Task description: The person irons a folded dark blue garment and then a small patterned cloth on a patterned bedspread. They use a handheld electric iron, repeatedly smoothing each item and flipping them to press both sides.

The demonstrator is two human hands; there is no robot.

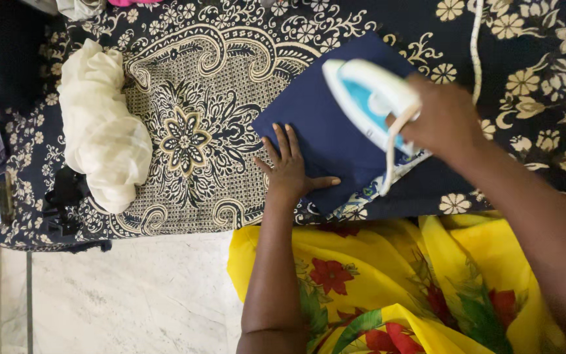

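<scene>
Overhead view of ironing on desk [545, 39] draped in dark floral cloth [185, 131]. Navy fabric [325, 134] spread flat at centre right. Left hand [289, 170] open, fingers spread, palm pressing fabric's near left edge. Right hand [443, 121] clenched round handle of white and blue iron [368, 98], soleplate resting on fabric, nose pointing away and left. White cord [474, 36] trailing over far edge. Crumpled cream garment [103, 128] well left. Yellow flowered clothing [414, 288] below.
</scene>
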